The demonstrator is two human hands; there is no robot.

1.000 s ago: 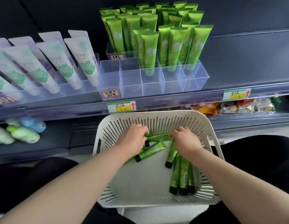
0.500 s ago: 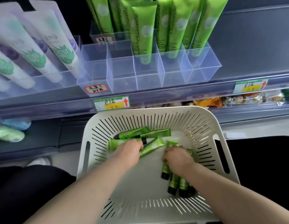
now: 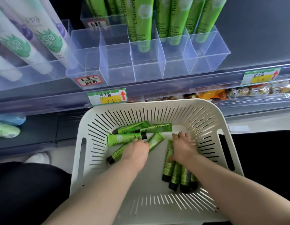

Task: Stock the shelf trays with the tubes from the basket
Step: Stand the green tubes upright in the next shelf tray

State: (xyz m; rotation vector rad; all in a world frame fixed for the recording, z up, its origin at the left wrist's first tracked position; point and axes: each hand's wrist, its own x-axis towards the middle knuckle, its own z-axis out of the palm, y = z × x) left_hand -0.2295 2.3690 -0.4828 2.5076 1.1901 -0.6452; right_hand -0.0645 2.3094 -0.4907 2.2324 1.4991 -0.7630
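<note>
Near the far left corner of the white basket (image 3: 157, 103), several loose green tubes (image 3: 124, 139) are scattered and crossed over one another, with their black caps turned different ways. A bundle of tubes (image 3: 175, 174) is laid side by side closer to the right edge of the basket, caps pointed at the near edge.

The left hand (image 3: 136, 150) is laid on the loose green tubes with its fingers bent down. The fingertips are hidden, so it cannot be told whether a tube is gripped. The right hand (image 3: 183, 148) is spread open on the top ends of the bundle of tubes, and its thumb is touching the leftmost one. Its fingers are blurred.

Above the basket, a clear tray (image 3: 118, 73) split into small boxes is set on the shelf (image 3: 173, 86). Tall green tubes (image 3: 144, 21) are stood cap-down in its back boxes. White tubes (image 3: 48, 39) with a green leaf picture are leaned just to the left of the clear tray. A yellow and green price tag (image 3: 107, 97) with a red arrow is stuck on the front edge of the shelf, just past the far edge of the basket.
</note>
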